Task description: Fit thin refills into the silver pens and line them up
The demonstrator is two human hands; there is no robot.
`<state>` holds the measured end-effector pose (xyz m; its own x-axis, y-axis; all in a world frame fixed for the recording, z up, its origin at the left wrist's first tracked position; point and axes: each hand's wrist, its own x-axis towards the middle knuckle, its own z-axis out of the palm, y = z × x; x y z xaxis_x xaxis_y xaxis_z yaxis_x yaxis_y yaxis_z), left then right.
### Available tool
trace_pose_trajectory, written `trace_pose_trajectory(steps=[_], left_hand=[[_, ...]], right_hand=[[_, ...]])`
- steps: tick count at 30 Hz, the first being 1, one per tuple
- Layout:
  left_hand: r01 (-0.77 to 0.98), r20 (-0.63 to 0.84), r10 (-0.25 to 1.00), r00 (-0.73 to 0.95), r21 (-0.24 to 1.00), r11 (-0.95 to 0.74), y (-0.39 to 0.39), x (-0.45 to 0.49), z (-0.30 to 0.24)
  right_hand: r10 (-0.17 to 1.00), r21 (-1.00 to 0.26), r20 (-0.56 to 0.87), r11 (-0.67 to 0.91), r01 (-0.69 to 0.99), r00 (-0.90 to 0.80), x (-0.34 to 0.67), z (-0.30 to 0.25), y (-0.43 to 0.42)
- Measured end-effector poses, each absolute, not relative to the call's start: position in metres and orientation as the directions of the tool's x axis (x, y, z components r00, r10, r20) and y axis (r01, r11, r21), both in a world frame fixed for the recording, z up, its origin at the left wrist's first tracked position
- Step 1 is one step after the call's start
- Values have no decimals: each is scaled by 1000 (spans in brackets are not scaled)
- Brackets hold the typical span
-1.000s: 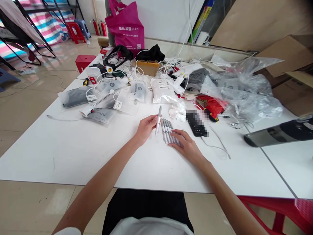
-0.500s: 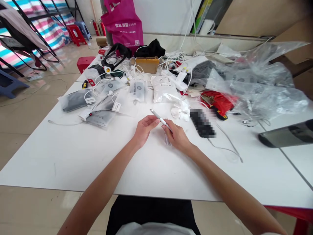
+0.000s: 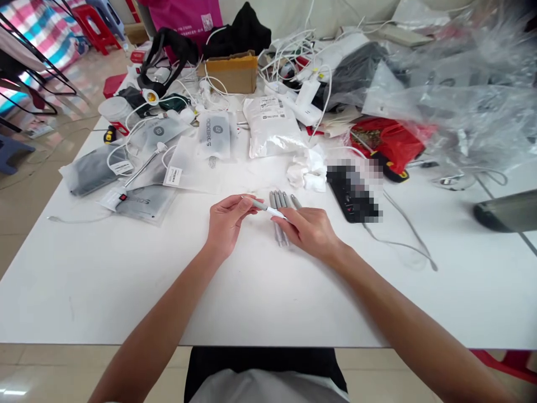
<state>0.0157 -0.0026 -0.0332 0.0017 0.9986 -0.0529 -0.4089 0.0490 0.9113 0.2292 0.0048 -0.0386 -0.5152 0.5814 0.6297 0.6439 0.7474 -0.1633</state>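
A grey and white pen (image 3: 274, 212) is held between my two hands above the white table (image 3: 235, 302). The thumb and fingers of my left hand (image 3: 226, 224) pinch its grey end. On the white part, my right hand (image 3: 314, 230) has its thumb and fingers closed. Several more silver-grey pens (image 3: 277, 200) lie side by side on the table, just behind and under the right hand, which partly covers them.
Behind the hands lie frosted pouches (image 3: 145, 200), a white plastic package (image 3: 272, 131) and crumpled white tissue (image 3: 308, 170). To the right are a blurred-out black phone (image 3: 352, 196), a cable (image 3: 413, 246), a red bag (image 3: 390, 140) and a dark cylinder (image 3: 507, 210).
My view has tilted down and closer to the table. The pen has swung flatter, and my left hand now pinches its grey end. More of the lying pens shows.
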Motion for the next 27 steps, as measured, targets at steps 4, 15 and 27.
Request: trace_pose_trajectory(steps=[4,15,27], left_hand=[[-445,-47,999,15,894,49,-2,16,-30],[-365,0,987,158,929,59,-5,16,-27],[-389,-29,980,195,915,105,-6,17,-22]], right_hand=[[583,-177,634,749,639,-508,228,-40,3],[629,-246,638,714,656,-445,228,-39,3],[679,-300,594,685,664,-432,227,-38,1]])
